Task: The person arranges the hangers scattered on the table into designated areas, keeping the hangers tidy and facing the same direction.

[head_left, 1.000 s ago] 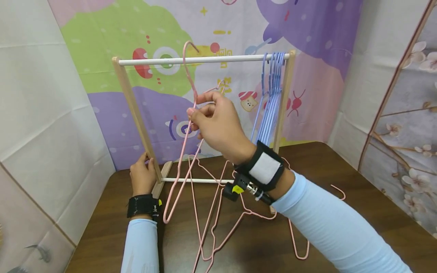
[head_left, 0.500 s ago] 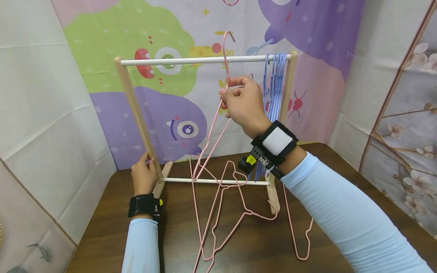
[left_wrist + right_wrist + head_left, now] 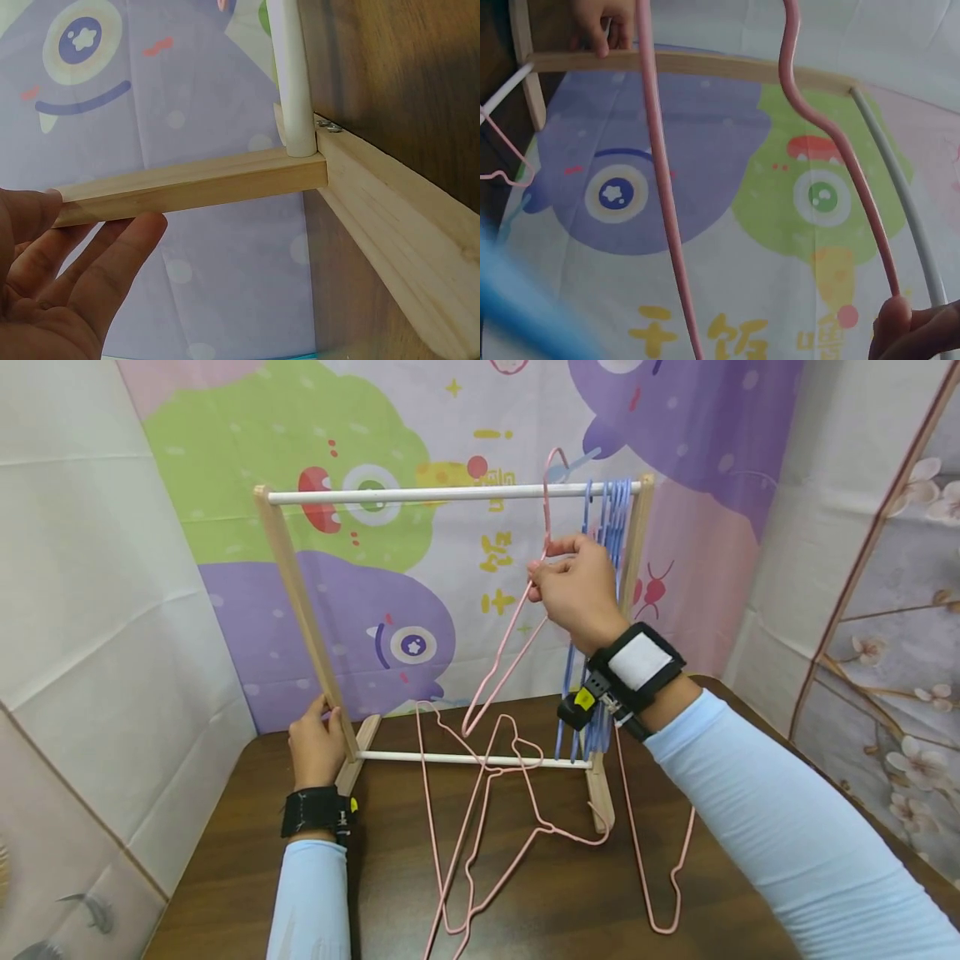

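My right hand [image 3: 577,589] pinches a pink clothes hanger [image 3: 547,514] just below its hook. The hook rises above the white top rail [image 3: 405,495] of a small wooden rack; whether it rests on the rail I cannot tell. In the right wrist view the hanger's wire [image 3: 660,165] runs down close to the camera, with the fingertips [image 3: 892,319] at lower right. My left hand [image 3: 315,747] grips the rack's left post [image 3: 300,602] low down. The left wrist view shows thumb and fingers on opposite sides of that post [image 3: 195,187].
Several blue hangers [image 3: 617,527] hang bunched at the rail's right end, close to my right hand. Tangled pink hangers [image 3: 551,828] lie on the brown table [image 3: 247,860] before the rack. Another pink hanger [image 3: 663,932] lies at right. A printed cloth [image 3: 480,635] stands behind.
My right hand has carried the pink hanger rightward along the rail, toward the blue hangers; its hook rose, then came down a little. The left hand keeps its place on the post.
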